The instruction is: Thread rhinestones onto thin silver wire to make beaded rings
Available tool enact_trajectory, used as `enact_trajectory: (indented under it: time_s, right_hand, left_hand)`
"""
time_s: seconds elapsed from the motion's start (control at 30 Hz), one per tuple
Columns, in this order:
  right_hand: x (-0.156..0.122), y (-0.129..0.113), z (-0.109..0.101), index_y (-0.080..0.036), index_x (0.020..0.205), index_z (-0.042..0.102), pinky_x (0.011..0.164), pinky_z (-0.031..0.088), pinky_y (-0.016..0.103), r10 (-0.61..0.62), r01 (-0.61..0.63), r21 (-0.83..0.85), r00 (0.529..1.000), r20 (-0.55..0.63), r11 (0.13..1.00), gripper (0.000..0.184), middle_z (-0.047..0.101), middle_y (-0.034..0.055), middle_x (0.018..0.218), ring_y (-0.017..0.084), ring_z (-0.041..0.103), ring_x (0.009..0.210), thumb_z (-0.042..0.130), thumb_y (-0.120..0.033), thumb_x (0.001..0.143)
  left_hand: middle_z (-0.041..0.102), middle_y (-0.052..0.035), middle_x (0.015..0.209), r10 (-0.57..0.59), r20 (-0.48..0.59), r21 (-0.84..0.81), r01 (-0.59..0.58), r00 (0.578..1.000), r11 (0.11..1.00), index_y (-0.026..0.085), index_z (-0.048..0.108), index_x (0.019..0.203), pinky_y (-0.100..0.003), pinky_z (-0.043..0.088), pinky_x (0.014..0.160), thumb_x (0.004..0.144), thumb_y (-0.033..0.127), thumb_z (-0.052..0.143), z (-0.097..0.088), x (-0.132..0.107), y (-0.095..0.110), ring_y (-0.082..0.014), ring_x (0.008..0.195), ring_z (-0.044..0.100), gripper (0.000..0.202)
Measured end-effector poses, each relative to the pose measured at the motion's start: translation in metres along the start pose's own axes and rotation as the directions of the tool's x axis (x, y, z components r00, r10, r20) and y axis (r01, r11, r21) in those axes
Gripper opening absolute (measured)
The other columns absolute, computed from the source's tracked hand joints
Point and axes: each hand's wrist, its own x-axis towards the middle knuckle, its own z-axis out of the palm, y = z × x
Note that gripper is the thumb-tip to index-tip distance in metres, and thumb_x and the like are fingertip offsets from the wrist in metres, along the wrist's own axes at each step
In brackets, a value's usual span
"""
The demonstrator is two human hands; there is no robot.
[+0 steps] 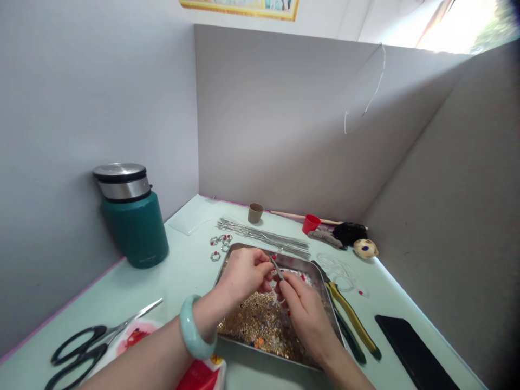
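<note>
Above a metal tray [333, 319], my two hands meet with fingertips close together. My left hand [246, 271], with a pale green bangle [187, 327] on its wrist, is closed in a pinch on a small beaded strand with a red bead [273, 257]. In my right hand [304, 309] is a slim metal tool that looks like tweezers [278, 268], its tip by the red bead. Gold beads [247, 314] fill much of the tray, with clear and red ones on the right side. The fingers partly hide the strand.
Scissors [103, 338] and a red-and-white packet [203, 374] lie front left, near a green flask [136, 227]. Small beaded rings [215, 256] and thin wires [264, 236] lie behind the tray. Yellow-green pliers [353, 319] and a black phone [412, 346] are right. Grey partitions surround the table.
</note>
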Motion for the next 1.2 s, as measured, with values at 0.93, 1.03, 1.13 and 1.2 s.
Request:
enact_trajectory:
  time_s: [0.93,1.03,1.13,1.2]
  right_hand:
    - [0.000,0.003,0.003,-0.019,0.086,0.061,0.058,0.039,0.024,0.072,-0.077,0.113,0.996,0.047,0.991,0.030,0.059,0.0010,0.070,0.016,0.053,0.065,0.035,-0.031,0.093]
    - [0.001,0.001,0.003,-0.018,0.080,0.058,0.056,0.038,0.024,0.061,-0.062,0.049,0.998,0.031,0.997,0.029,0.059,0.0016,0.070,0.016,0.054,0.066,0.036,-0.031,0.093]
    - [0.000,0.000,0.002,-0.018,0.089,0.061,0.058,0.038,0.025,0.039,-0.039,0.002,0.999,-0.001,0.999,0.027,0.061,0.0026,0.072,0.017,0.056,0.070,0.037,-0.029,0.092]
    - [0.000,-0.001,0.001,-0.018,0.097,0.062,0.059,0.040,0.025,0.030,-0.030,-0.009,0.999,-0.019,1.000,0.027,0.060,0.0025,0.071,0.018,0.057,0.072,0.037,-0.029,0.092]
  left_hand:
    - [0.062,0.0012,0.054,0.180,-0.082,0.270,-0.152,0.980,0.951,0.017,0.062,0.070,-0.021,0.041,0.045,0.076,0.025,0.051,-0.003,0.002,-0.009,-0.0126,0.048,0.060,0.014]
    - [0.061,0.0013,0.052,0.223,-0.095,0.334,-0.180,0.970,0.925,0.018,0.062,0.069,-0.022,0.040,0.047,0.077,0.025,0.050,-0.002,0.002,-0.009,-0.0124,0.047,0.059,0.016]
    - [0.060,0.0012,0.053,0.233,-0.080,0.323,-0.196,0.969,0.926,0.018,0.062,0.070,-0.021,0.039,0.047,0.078,0.026,0.050,-0.002,0.001,-0.010,-0.0121,0.047,0.058,0.017]
    - [0.061,0.0005,0.056,0.262,-0.065,0.313,-0.230,0.963,0.922,0.018,0.061,0.071,-0.022,0.039,0.047,0.080,0.027,0.048,-0.002,0.001,-0.009,-0.0116,0.047,0.058,0.019]
